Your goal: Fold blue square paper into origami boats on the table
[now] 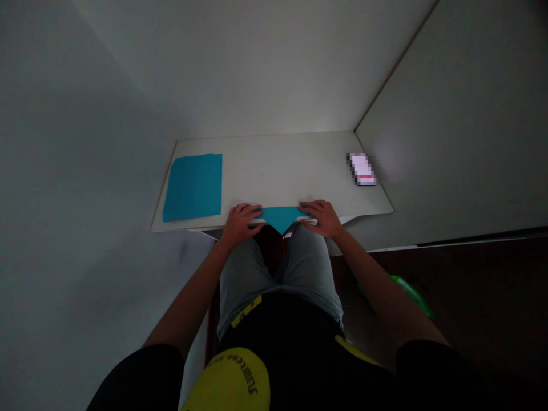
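A blue paper folded into a downward-pointing triangle (pixel 280 217) lies at the near edge of a small white table (pixel 282 171). My left hand (pixel 240 221) presses on the paper's left corner with its fingers curled down. My right hand (pixel 322 217) lies on the right corner, its fingers flat and slightly spread. The triangle's tip hangs over the table edge above my knees.
A flat square sheet of blue paper (pixel 193 186) lies on the table's left part. A small blurred white and pink object (pixel 362 169) sits near the right edge. White walls close in behind and on both sides. A green object (pixel 411 294) lies on the dark floor at right.
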### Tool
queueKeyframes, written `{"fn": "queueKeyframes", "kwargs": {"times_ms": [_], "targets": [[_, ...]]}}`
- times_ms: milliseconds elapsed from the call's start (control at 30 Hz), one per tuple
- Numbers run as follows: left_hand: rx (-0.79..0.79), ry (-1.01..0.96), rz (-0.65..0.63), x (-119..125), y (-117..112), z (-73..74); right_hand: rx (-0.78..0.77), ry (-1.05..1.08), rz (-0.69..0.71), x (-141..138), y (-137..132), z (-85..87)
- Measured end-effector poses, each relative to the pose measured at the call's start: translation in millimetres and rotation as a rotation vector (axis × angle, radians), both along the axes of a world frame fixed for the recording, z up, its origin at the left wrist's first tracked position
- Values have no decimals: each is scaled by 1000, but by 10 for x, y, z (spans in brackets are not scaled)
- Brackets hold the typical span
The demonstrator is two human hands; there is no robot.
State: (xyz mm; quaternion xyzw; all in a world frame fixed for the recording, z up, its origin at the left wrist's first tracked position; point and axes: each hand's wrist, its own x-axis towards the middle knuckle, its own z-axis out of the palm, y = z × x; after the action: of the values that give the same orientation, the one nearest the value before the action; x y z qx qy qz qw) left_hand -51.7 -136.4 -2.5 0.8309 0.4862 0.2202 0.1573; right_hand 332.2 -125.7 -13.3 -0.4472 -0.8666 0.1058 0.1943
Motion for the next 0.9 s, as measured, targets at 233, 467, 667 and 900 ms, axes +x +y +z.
{"fn": "queueKeyframes", "kwargs": {"times_ms": [233,467,667,900], "targets": [[-108,-155,88,63,-112,12,-140,139,-42,-86,-81,60],[-308,-569,253,292,310,86,-324,551,-352,-252,219,132],[-374,-688,260,378,509,71,-273,698,-402,-381,450,114],[-355,-569,246,315,441,16,-332,650,-399,-337,390,86]]}}
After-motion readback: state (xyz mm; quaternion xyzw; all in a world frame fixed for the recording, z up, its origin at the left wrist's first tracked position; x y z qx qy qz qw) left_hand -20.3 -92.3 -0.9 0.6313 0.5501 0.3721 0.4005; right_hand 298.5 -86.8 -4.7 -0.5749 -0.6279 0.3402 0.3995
